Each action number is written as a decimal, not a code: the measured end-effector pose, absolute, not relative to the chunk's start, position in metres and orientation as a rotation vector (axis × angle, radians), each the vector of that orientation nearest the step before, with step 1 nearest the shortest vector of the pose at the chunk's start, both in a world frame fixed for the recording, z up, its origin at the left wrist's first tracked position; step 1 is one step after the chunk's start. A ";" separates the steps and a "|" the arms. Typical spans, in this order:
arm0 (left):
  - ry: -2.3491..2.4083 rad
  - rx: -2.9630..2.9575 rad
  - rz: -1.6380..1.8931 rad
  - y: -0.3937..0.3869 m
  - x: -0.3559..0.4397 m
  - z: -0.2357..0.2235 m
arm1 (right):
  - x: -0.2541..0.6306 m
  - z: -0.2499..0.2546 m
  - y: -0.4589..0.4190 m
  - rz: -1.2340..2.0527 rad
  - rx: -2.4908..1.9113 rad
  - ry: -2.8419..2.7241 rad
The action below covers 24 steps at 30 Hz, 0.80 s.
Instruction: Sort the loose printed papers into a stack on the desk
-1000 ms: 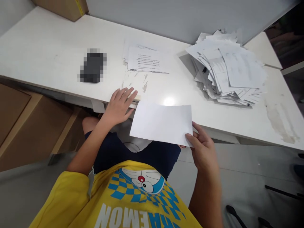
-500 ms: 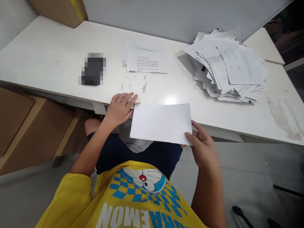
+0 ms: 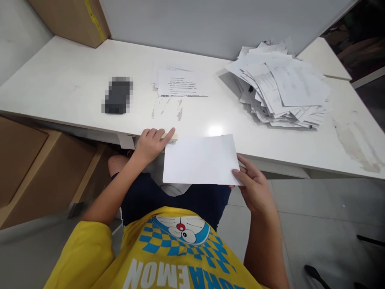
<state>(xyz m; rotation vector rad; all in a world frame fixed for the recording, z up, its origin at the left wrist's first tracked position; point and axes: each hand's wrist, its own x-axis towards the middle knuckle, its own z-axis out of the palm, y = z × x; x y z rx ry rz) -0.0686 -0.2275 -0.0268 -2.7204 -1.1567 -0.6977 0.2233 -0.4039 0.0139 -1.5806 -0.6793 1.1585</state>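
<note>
At the desk's front edge, my left hand (image 3: 152,142) presses down over a cream stapler (image 3: 174,137), with its fingers curled on top. Only the stapler's front end shows; the palm covers the rest. That end meets the upper left corner of a blank white sheet of paper (image 3: 198,160). Whether more sheets lie beneath it I cannot tell. My right hand (image 3: 254,182) pinches the sheet's lower right corner, thumb on top and fingers underneath. The paper is held nearly flat above my lap.
A thin stack of printed sheets (image 3: 180,82) lies on the white desk (image 3: 81,76). A large untidy paper pile (image 3: 282,88) stands at right. A dark blurred object (image 3: 118,96) rests at left. Cardboard boxes stand at the back left (image 3: 69,20) and below the desk (image 3: 60,168).
My left fingers, more spread before, are now curled closer over the stapler. The paper's corner still meets the stapler, and the sheet sits more level. The camera view has shifted slightly.
</note>
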 end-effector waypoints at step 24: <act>-0.783 -2.770 -0.648 -0.183 -0.075 0.001 | 0.222 0.028 -0.377 1.131 -1.466 -0.659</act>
